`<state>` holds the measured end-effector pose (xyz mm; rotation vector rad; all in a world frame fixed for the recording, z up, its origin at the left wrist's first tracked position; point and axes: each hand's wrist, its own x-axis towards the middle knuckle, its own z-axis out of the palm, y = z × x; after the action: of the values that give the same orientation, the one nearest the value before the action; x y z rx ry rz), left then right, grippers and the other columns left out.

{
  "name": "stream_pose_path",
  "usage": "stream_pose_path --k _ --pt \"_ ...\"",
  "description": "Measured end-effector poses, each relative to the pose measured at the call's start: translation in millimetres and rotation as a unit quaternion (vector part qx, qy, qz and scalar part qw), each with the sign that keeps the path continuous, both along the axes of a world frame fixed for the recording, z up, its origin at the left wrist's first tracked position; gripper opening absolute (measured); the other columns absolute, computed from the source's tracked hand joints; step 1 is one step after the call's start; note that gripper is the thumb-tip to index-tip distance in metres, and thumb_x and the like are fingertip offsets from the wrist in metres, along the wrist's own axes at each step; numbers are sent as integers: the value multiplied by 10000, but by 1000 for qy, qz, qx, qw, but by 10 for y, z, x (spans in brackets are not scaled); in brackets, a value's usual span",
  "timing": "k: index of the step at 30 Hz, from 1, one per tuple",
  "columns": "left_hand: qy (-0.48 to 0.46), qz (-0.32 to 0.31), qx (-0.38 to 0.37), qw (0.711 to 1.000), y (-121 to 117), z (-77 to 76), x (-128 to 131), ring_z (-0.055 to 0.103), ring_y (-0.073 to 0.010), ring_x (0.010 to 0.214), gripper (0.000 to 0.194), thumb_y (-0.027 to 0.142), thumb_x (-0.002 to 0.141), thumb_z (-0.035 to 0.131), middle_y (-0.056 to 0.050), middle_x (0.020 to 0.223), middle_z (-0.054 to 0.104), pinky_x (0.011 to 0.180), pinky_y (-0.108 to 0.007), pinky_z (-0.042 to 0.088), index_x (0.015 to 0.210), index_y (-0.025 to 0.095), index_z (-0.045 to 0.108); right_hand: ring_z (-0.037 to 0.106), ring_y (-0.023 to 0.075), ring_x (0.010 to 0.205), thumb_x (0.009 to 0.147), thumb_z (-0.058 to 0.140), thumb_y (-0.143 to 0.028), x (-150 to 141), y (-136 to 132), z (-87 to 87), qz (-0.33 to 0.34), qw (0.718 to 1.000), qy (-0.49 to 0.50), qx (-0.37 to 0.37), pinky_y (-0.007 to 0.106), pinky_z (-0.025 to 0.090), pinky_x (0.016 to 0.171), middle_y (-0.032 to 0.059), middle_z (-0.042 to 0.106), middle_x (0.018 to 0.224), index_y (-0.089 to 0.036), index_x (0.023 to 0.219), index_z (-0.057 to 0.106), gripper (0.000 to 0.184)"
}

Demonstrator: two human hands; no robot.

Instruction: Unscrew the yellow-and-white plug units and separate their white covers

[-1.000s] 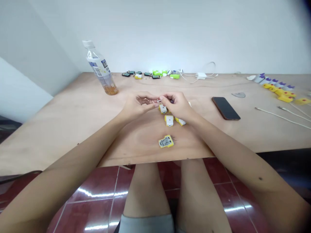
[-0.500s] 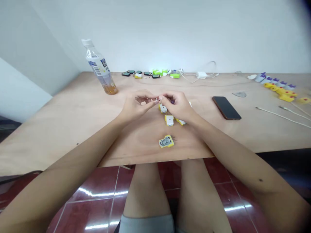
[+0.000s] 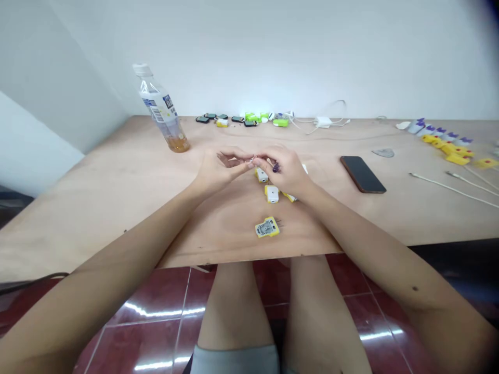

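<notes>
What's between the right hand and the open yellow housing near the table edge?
A white-topped yellow housing lies between right hand and open housing; a second housing beside it. Head view.

Table, one: pale wood top (image 3: pixel 218 228), far edge along the wall. On it:
- Bottle (image 3: pixel 166 122), white cap, some amber liquid, standing far left.
- Dark flat pieces (image 3: pixel 202 120), several, far edge; one white-and-yellow block (image 3: pixel 222 123) among them.
- Bright green pieces (image 3: pixel 280 123), beside these.
- White adapter (image 3: pixel 323 122), with cable, far side.
- Yellow-and-white housings (image 3: pixel 272 194), centre, partly hidden.
- Open housing (image 3: pixel 267 227), thin prongs or wires pointing right, near edge.
- Phone (image 3: pixel 363 174), dark screen up, right of centre.
- Flat grey piece (image 3: pixel 383 152), beyond the phone.
- Pale cables (image 3: pixel 454 186), right.
- Purple-and-grey pieces (image 3: pixel 438 132), in a row, far right; yellow pieces (image 3: pixel 457 154), just nearer.
</notes>
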<state>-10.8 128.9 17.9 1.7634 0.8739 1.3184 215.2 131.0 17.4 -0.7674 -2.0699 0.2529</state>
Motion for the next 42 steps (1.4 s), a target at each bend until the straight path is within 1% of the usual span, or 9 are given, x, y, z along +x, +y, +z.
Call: stream_pose_path --k 8,13,21,24,29,32,35,39,42 --pt "-38 -20 -53 998 -73 42 17 769 -212 792 467 536 741 1065 -119 974 864 732 -366 672 942 154 885 633 236 822 1152 613 -406 -9 -10 -4 13 996 7 83 419 508 897 59 793 921 -236 1079 818 276" --pt "-47 -29 -64 996 -114 90 33 739 -188 732 394 461 770 1062 -84 878 836 753 -366 654 927 151 878 671 246 850 1155 610 -384 -15 -15 -15 13 994 13 104 435 527 931 55 825 962 -255 1096 821 254" --pt "-63 -58 -67 994 -80 37 34 754 -198 734 391 449 758 1072 -81 895 841 764 -382 656 907 157 859 657 244 839 1150 617 -358 -25 -54 -18 10 994 18 107 431 525 916 53 811 920 -250 1098 837 251" --pt "-61 -57 -56 995 -65 33 26 756 -198 731 414 470 757 1069 -92 917 850 767 -381 662 918 149 862 668 241 860 1148 620 -344 -36 -39 -19 11 994 22 103 433 527 942 52 820 959 -252 1117 841 241" --pt "-25 -48 -26 998 -61 72 0 757 -211 755 422 548 818 1017 -90 899 851 808 -396 669 946 169 882 688 247 876 1124 649 -409 -24 6 -3 -1 996 25 86 426 539 919 60 795 918 -227 1089 822 253" --pt "-7 -53 -21 998 -45 69 -6 767 -222 764 448 599 835 989 -88 850 841 814 -399 671 935 176 882 665 225 814 1098 695 -374 -2 -8 -2 7 997 36 69 411 538 891 46 769 861 -215 1029 812 209" --pt "2 -57 -28 998 -10 46 -20 789 -239 799 488 624 829 978 -98 860 850 818 -394 670 985 170 887 651 223 810 1074 721 -330 -3 -24 -37 0 998 50 46 402 528 861 44 758 856 -212 1042 827 161" --pt "75 -15 38 996 56 17 -107 784 -240 855 378 536 900 912 -119 991 876 782 -357 634 1000 173 886 624 224 787 1042 714 -315 -30 -5 -91 -19 998 61 28 396 512 808 36 729 816 -218 1037 833 153" --pt "178 21 111 978 117 -17 -198 727 -213 787 236 410 937 832 -93 945 861 728 -336 579 986 186 883 619 223 788 1015 706 -311 -28 14 -87 -40 996 75 15 386 510 775 40 724 820 -223 1003 822 146"
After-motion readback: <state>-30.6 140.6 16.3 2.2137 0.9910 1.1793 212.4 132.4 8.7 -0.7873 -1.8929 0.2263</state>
